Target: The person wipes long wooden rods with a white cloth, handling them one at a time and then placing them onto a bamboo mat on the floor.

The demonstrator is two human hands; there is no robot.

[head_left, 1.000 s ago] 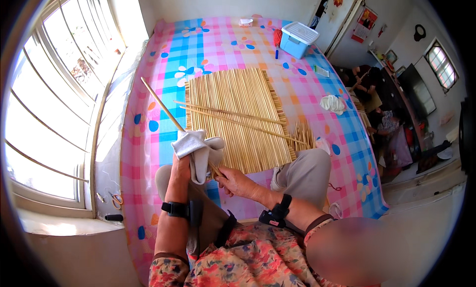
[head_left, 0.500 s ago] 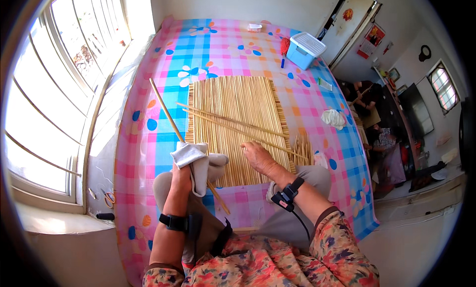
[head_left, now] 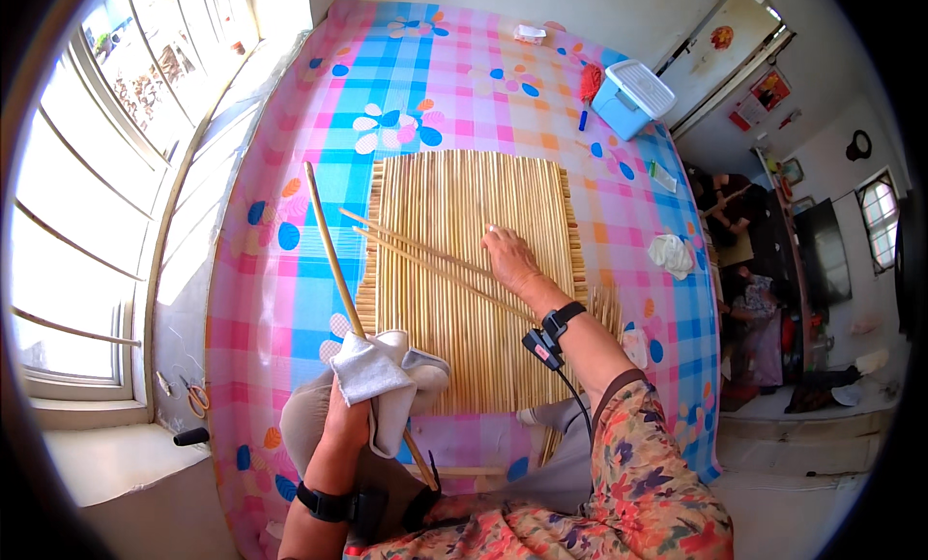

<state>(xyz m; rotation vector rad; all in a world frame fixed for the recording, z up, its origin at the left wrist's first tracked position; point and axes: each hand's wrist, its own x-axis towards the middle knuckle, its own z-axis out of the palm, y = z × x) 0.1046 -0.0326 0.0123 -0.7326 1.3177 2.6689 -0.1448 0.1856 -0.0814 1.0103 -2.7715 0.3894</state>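
A pink, blue and white checked sheet with flower prints (head_left: 464,96) spreads beneath everything; on it lies a roughly square mat of straw-coloured sticks (head_left: 454,318), its sticks running away from the person. A long, slender, pale wooden stick (head_left: 333,255) slants along the mat's left side, its long axis tilted, the far end pointing up and left, the near end down and right toward the lap. Two thinner straw-coloured sticks (head_left: 425,259) cross the mat, sloping down to the right. A folded grey-white cloth (head_left: 372,371) wraps the long stick, and the left hand (head_left: 346,413) grasps it through this, fingers mostly covered. The right hand (head_left: 512,258) is over the mat, fingers slightly bent; whether they grip anything cannot be told
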